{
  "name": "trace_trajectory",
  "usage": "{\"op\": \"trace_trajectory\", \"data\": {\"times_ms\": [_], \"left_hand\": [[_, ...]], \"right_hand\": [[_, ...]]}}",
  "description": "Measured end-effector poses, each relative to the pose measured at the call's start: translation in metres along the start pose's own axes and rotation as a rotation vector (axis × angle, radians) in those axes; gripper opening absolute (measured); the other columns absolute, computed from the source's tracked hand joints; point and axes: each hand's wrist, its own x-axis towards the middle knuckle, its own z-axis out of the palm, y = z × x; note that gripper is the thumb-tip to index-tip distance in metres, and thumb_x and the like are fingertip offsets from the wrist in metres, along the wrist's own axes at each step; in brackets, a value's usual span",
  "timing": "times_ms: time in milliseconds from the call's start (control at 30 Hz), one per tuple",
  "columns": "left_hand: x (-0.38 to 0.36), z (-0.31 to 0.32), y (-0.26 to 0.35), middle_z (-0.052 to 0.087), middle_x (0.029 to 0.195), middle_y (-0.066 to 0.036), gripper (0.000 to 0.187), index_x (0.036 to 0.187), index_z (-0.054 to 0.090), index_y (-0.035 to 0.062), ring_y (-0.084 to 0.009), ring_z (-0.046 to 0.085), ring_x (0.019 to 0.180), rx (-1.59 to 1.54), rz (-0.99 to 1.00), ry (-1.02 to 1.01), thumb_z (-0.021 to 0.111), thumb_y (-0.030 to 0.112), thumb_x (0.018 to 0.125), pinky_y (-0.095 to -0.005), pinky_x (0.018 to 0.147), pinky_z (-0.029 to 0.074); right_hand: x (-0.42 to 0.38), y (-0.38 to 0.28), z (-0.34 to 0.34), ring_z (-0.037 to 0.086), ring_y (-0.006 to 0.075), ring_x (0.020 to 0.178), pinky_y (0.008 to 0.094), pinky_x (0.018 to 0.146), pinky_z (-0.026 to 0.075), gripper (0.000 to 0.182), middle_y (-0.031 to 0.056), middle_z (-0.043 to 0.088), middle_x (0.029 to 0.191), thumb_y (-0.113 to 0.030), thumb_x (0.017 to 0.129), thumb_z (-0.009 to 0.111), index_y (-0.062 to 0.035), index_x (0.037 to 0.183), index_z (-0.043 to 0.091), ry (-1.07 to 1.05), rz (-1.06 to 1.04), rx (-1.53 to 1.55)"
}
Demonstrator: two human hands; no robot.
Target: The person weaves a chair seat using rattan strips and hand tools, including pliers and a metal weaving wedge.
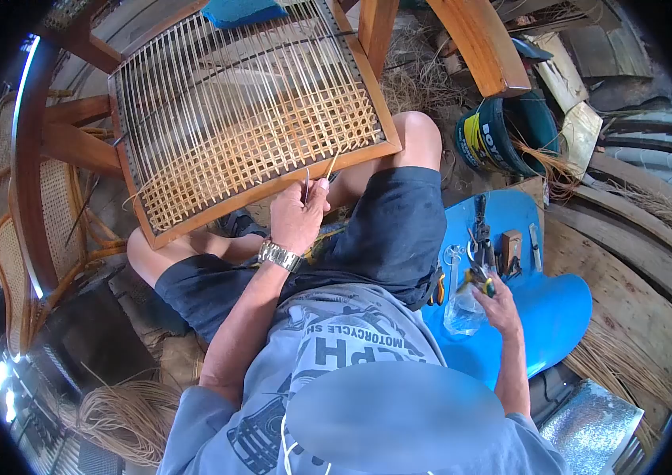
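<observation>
A wooden chair frame (273, 187) lies tilted across my knees, its seat partly woven with cane (257, 142). Bare parallel strands (217, 71) span the far half. My left hand (296, 212), wearing a metal watch, is closed at the frame's near edge, pinching a light cane strand (331, 167). A thin, shiny, pointed piece (307, 180) also shows at its fingers. Over a blue plastic seat on my right, my right hand (499, 305) is closed round pliers with yellow and green handles (478, 279). A clear plastic bag (463, 313) lies beneath it.
Several tools lie on the blue plastic seat (550, 317), including a wooden block (512, 244) and a dark clamp-like tool (480, 222). A dark bucket (502, 138) holds cane strands. Coiled cane (126, 419) lies at lower left, near a cane-backed chair (59, 206). A blue sponge (242, 11) rests on the seat's far edge.
</observation>
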Motion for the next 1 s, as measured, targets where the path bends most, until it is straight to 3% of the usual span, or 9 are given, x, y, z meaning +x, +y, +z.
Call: {"op": "trace_trajectory", "data": {"times_ms": [67,133,233,300,400,500,600,800,1000], "left_hand": [[0.000,0.000,0.000,0.069,0.068,-0.003,0.035,0.090,0.069,0.0015,-0.0083,0.059,0.062,0.009,0.000,-0.004,0.064,0.035,0.098,-0.0268,0.062,0.047],[0.002,0.000,-0.003,0.069,0.068,-0.008,0.032,0.090,0.068,0.0007,-0.0167,0.070,0.063,0.073,0.084,0.014,0.065,0.032,0.097,-0.0316,0.059,0.053],[0.002,-0.002,-0.001,0.069,0.068,-0.008,0.032,0.091,0.068,-0.0001,-0.0172,0.070,0.063,0.011,0.064,0.023,0.065,0.031,0.096,-0.0313,0.059,0.053],[0.002,-0.004,0.001,0.069,0.067,-0.008,0.033,0.091,0.068,-0.0002,-0.0174,0.070,0.063,0.030,0.057,0.017,0.065,0.032,0.096,-0.0313,0.060,0.053],[0.007,-0.004,0.004,0.069,0.066,-0.008,0.034,0.092,0.069,-0.0003,-0.0177,0.070,0.063,0.044,0.055,-0.006,0.065,0.033,0.096,-0.0314,0.060,0.053],[0.006,-0.003,0.008,0.069,0.066,-0.007,0.034,0.092,0.070,-0.0002,-0.0172,0.070,0.063,0.046,0.037,-0.024,0.065,0.034,0.096,-0.0313,0.060,0.052],[0.010,0.002,0.007,0.070,0.067,-0.006,0.034,0.091,0.070,0.0002,-0.0155,0.068,0.063,0.002,0.017,-0.033,0.064,0.034,0.095,-0.0307,0.060,0.052],[0.016,-0.001,0.003,0.072,0.069,-0.003,0.033,0.085,0.068,0.0026,-0.0109,0.065,0.062,-0.070,-0.033,-0.057,0.062,0.033,0.096,-0.0291,0.060,0.050],[0.015,0.004,0.001,0.073,0.072,-0.005,0.031,0.085,0.066,0.0022,-0.0125,0.066,0.063,-0.111,0.019,-0.017,0.061,0.030,0.097,-0.0301,0.062,0.051]], "right_hand": [[0.011,-0.021,0.025,0.057,0.0126,0.093,0.0291,0.080,0.048,0.036,0.0025,0.061,0.106,-0.014,0.092,0.068,-0.0037,0.126,0.061,-0.051,0.009,0.199],[0.018,-0.046,0.052,0.056,0.0128,0.106,0.0295,0.095,0.045,0.044,0.0001,0.061,0.121,-0.015,0.093,0.069,-0.0035,0.134,0.057,-0.220,0.004,0.422],[0.023,-0.057,0.067,0.051,0.0084,0.091,0.0253,0.080,0.045,0.056,0.0004,0.056,0.112,-0.015,0.093,0.069,-0.0081,0.145,0.049,-0.276,0.152,0.485],[0.023,-0.055,0.059,0.056,0.0132,0.099,0.0294,0.086,0.047,0.066,0.0033,0.058,0.117,-0.015,0.092,0.069,-0.0105,0.151,0.040,-0.315,0.160,0.599],[0.017,-0.077,0.029,0.057,0.0284,0.118,0.0497,0.102,0.043,0.070,0.0128,0.061,0.120,-0.022,0.088,0.068,-0.0104,0.150,0.038,-0.267,0.151,0.911],[0.014,-0.115,0.008,0.061,0.0317,0.111,0.0485,0.101,0.043,0.078,0.0168,0.061,0.116,-0.042,0.084,0.067,-0.0049,0.146,0.039,-0.259,0.006,0.947],[0.023,-0.165,0.020,0.062,0.0336,0.104,0.0504,0.095,0.048,0.077,0.0182,0.060,0.108,-0.050,0.086,0.061,-0.0009,0.143,0.041,-0.429,-0.050,1.029],[0.069,-0.202,0.106,0.062,0.0295,0.093,0.0446,0.088,0.049,0.056,0.0152,0.061,0.098,-0.042,0.096,0.053,0.0006,0.133,0.048,-0.778,0.113,1.106],[0.097,-0.208,0.141,0.067,0.0253,0.088,0.0393,0.083,0.055,0.050,0.0117,0.065,0.098,-0.046,0.095,0.058,-0.0049,0.124,0.052,-0.798,0.142,0.958]]}}
